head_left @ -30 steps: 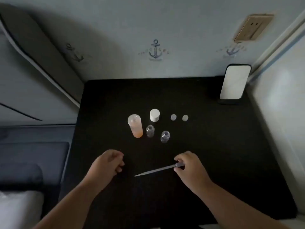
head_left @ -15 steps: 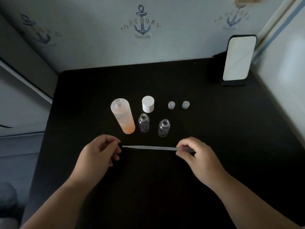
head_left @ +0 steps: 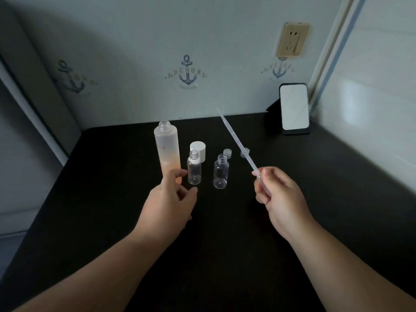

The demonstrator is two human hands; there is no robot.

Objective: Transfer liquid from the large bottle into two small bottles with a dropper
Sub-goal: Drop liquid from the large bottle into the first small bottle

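Right hand [head_left: 279, 197]: fingers pinching the bulb end of the dropper [head_left: 238, 143], which is slanting up and away to the left, tip in the air.
Left hand [head_left: 171, 199]: fingers spread and loosely curved, gripping nothing; fingertips [head_left: 177, 174] are overlapping the base of the large bottle [head_left: 167, 152]; contact cannot be told.
Large bottle: standing uncapped on the desk [head_left: 315, 176], orange liquid in its lower part.
Two small bottles [head_left: 194, 168] [head_left: 220, 172]: standing open and clear, just right of the left fingertips, between the two hands.
White cap [head_left: 198, 148]: sitting behind the nearer small bottle.
Two small caps [head_left: 227, 152]: lying beyond the dropper's shaft.
Phone [head_left: 293, 109]: leaning on a stand far beyond the right hand.
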